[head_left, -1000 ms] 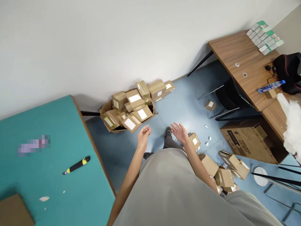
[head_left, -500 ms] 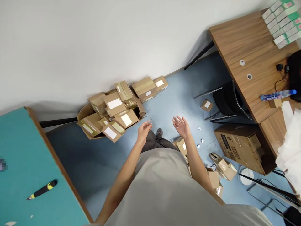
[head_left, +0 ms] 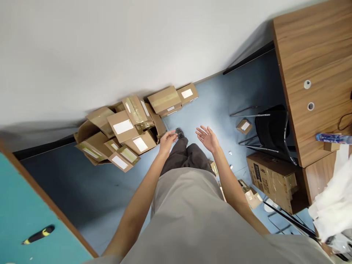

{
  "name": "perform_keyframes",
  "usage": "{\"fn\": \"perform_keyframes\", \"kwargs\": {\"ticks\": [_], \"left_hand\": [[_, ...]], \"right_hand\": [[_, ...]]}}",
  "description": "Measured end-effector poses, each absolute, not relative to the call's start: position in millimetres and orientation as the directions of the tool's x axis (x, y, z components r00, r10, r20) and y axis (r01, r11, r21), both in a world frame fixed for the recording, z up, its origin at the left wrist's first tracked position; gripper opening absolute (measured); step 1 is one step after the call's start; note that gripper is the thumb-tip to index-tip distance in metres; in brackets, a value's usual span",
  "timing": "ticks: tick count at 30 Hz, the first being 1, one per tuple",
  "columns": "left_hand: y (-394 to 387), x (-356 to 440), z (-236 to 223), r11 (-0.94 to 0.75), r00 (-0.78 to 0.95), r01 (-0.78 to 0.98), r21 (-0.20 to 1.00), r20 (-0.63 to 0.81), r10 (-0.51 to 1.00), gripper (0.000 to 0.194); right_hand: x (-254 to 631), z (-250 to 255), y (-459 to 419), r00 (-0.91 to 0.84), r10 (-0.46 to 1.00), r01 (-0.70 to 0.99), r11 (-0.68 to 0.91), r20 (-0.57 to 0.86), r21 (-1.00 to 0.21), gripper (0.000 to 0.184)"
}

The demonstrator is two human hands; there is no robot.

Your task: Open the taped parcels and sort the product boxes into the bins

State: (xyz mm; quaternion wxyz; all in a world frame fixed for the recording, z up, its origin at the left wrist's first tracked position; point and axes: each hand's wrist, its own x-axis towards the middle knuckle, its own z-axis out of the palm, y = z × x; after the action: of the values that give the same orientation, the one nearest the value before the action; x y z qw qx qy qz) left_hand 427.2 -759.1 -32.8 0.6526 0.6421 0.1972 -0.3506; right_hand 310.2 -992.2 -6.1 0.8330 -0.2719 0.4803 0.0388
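L hand point(head_left: 168, 141) curled, can't tell if pinched; R hand point(head_left: 208, 138) spread; box pile point(head_left: 118, 134) nr wall point(head_left: 110, 44); sm. box point(head_left: 244, 126) by blk chair point(head_left: 271, 126) nr desk point(head_left: 297, 55); cutter point(head_left: 38, 234) on tbl point(head_left: 19, 198)

My left hand point(head_left: 168, 142) is loosely curled, nearest the taped cardboard boxes point(head_left: 137, 109) heaped by the wall point(head_left: 82, 55); my right hand point(head_left: 208, 139) spreads above the blue floor point(head_left: 213, 99); a utility knife point(head_left: 38, 235) lies on the teal table point(head_left: 16, 194); a black chair point(head_left: 272, 126) stands at the wooden table point(head_left: 316, 44).
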Motion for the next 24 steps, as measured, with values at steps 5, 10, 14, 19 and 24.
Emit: {"fn": "perform_keyframes", "kwargs": {"ticks": [5, 10, 14, 19, 24], "left_hand": [[-824, 486, -41, -0.21, 0.631, 0.693, 0.69, -0.721, -0.289, 0.035], [-873, 530, -56, -0.26, 0.561, 0.741, 0.619, -0.784, -0.266, 0.024], [-893, 543, -82, -0.221, 0.601, 0.725, 0.653, -0.755, -0.261, 0.025], [-906, 523, -152, -0.201, 0.585, 0.77, 0.605, -0.796, -0.155, 0.036], [-922, 494, -246, -0.274, 0.453, 0.843, 0.463, -0.886, -0.104, 0.041]], "right_hand": [[371, -24, -1046, 0.543, -0.248, -0.366, 0.79, -0.802, -0.492, 0.03], [410, -52, -1082, 0.563, -0.247, -0.436, 0.722, -0.789, -0.537, 0.032], [428, -81, -1103, 0.549, -0.187, -0.517, 0.69, -0.815, -0.506, 0.034], [435, -132, -1138, 0.508, -0.179, -0.572, 0.661, -0.842, -0.485, 0.036], [433, -210, -1178, 0.444, -0.199, -0.629, 0.625, -0.874, -0.462, 0.037]]}}
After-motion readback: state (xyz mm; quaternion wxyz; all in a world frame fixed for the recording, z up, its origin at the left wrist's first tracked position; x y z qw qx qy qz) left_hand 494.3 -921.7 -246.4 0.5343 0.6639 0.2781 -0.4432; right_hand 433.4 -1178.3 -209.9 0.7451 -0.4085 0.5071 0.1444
